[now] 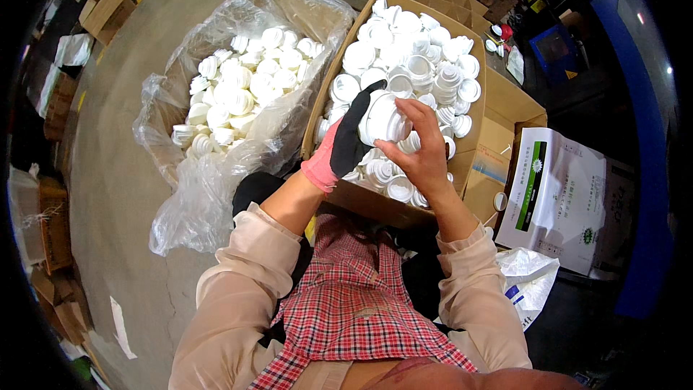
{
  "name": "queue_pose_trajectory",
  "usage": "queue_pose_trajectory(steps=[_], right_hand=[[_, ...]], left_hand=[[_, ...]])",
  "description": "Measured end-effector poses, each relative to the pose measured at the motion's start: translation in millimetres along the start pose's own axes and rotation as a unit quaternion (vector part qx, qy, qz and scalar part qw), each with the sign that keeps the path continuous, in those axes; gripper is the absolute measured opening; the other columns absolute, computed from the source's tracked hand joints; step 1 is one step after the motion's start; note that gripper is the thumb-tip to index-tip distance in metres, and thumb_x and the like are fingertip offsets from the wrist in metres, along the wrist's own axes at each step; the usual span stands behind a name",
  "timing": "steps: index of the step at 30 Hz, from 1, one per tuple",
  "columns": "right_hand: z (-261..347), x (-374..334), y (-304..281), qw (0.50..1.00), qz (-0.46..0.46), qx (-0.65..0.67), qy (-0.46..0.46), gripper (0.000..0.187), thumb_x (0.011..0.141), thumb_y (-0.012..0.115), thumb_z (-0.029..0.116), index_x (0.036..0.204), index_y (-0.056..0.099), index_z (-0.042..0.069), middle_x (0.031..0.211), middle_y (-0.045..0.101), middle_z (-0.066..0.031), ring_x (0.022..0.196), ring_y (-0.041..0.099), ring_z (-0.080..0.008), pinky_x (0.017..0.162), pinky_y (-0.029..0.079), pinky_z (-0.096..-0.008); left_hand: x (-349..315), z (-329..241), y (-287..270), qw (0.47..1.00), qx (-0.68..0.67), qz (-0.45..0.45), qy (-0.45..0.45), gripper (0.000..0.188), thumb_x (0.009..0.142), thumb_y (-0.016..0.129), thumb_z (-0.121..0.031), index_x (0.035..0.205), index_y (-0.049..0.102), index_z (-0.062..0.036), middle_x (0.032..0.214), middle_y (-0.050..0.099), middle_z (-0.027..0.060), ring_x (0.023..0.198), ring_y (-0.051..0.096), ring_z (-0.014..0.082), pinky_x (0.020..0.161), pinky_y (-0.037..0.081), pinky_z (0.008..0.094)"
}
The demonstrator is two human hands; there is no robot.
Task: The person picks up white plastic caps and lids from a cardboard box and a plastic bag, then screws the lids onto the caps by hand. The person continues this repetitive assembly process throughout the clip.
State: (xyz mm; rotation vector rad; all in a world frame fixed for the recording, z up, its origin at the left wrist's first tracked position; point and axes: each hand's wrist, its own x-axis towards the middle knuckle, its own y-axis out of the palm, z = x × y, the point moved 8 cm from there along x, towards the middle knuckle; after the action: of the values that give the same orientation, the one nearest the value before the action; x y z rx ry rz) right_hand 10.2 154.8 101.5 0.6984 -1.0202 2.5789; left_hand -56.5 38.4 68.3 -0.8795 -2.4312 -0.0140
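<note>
Between my two hands is a white round plastic part, shaped like a stepped cap. My left hand, in a pink glove with black-coated palm and fingers, wraps round its left side. The bare fingers of my right hand curl in a pinch at its right edge, thumb below. It is held above a cardboard box heaped with similar white plastic parts. Left of that box, a clear plastic bag lies open around a heap of creamier white parts.
A white printed carton stands at the right, with a white sack below it. Beside the parts box is an open carton flap. A blue machine frame rises at far right. More cardboard boxes line the left side of the floor.
</note>
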Motion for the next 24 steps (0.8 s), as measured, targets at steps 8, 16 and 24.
queue_pose_trajectory(steps=[8, 16, 24], right_hand=[[-2, -2, 3, 1.0, 0.006, 0.006, 0.01, 0.068, 0.067, 0.083, 0.015, 0.128, 0.054, 0.006, 0.122, 0.053, -0.0159, 0.113, 0.053, -0.0329, 0.092, 0.046, -0.0404], [-45, -4, 1, 0.946, -0.036, 0.283, 0.156, 0.055, 0.086, 0.067, 0.039, 0.124, 0.052, 0.003, 0.116, 0.052, -0.0098, 0.105, 0.049, -0.0205, 0.092, 0.04, -0.0335], [-86, -19, 4, 0.955, -0.1, 0.121, 0.252, 0.061, 0.098, 0.04, 0.056, 0.085, 0.053, -0.002, 0.069, 0.05, -0.013, 0.069, 0.047, -0.0214, 0.068, 0.04, -0.0361]], left_hand=[[-3, 16, 3, 0.989, -0.12, -0.017, -0.081, 0.065, 0.089, 0.063, -0.011, 0.145, 0.032, -0.0004, 0.139, 0.047, 0.0119, 0.124, 0.047, 0.0187, 0.104, 0.037, 0.0308], [3, 5, 32, 0.932, -0.3, 0.025, -0.202, 0.067, 0.085, 0.068, -0.009, 0.144, 0.037, -0.0033, 0.138, 0.047, 0.0075, 0.124, 0.045, 0.0148, 0.102, 0.039, 0.0296], [-30, 40, 51, 0.96, 0.182, -0.034, -0.21, 0.063, 0.088, 0.062, -0.02, 0.137, 0.033, 0.0083, 0.112, 0.057, 0.0327, 0.106, 0.055, 0.0463, 0.091, 0.044, 0.047]])
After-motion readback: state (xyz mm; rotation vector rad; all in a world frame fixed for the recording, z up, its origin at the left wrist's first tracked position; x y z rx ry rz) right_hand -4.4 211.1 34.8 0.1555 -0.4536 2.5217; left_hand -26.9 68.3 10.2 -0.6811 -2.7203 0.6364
